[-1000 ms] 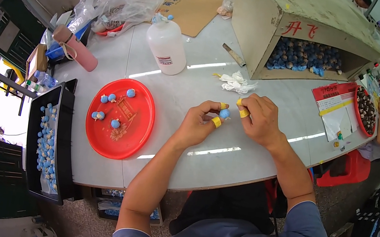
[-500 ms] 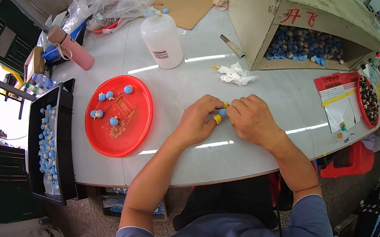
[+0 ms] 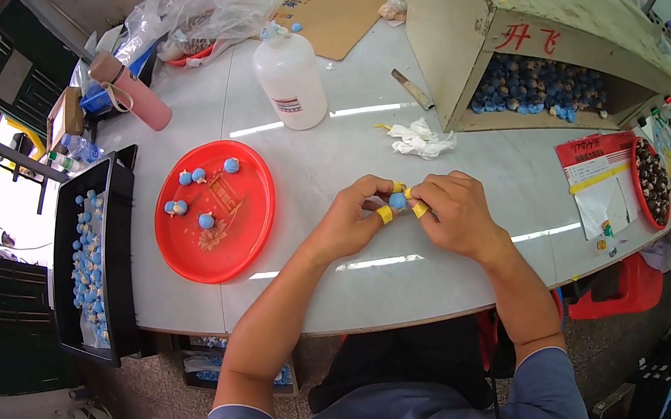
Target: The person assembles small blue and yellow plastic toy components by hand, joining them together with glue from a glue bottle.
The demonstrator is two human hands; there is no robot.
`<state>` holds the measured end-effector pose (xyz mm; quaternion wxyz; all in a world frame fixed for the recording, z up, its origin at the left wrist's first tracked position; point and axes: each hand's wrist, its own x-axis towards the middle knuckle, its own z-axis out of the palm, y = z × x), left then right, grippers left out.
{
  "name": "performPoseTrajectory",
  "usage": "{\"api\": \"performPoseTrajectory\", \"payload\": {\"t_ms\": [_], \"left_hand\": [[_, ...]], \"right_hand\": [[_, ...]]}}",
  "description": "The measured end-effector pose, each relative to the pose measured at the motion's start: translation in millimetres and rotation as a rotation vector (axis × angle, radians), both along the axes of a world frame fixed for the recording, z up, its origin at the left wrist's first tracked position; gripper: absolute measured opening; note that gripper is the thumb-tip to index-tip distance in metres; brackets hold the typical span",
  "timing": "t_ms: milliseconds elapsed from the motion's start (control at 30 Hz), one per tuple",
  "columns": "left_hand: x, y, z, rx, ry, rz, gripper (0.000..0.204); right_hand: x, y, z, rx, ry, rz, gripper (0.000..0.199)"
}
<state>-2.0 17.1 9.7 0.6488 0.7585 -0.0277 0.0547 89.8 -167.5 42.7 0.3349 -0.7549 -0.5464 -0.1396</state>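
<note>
In the head view, the right hand (image 3: 460,216) covers less of the small blue ball (image 3: 398,201) than half a second ago, and yellow tape (image 3: 420,209) now shows on its thumb. The left hand (image 3: 355,215) grips the ball between taped thumb and forefinger; the ball sits at those fingertips, above the tabletop (image 3: 449,273). The right fingertips meet its right side; whether they pinch anything cannot be told. Bare tabletop separates the left hand from the round red plate (image 3: 239,229); the crumpled white bundle (image 3: 420,138) lies beyond the hands, the table's front edge nearer the body.
</note>
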Motion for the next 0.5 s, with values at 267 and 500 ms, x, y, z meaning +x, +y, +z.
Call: {"api": "performPoseTrajectory", "payload": {"t_ms": [267,500], "left_hand": [[1.5,-1.5,-2.2,0.099,0.01,0.009,0.028],[0.5,-1.0,2.9,0.004,0.057,-0.001,0.029]], "right_hand": [[-2.6,-0.3,-1.3,-0.186,-0.243,-0.043,0.017],[5.7,0.1,4.5,0.053,-0.228,-0.199,0.013]]}}
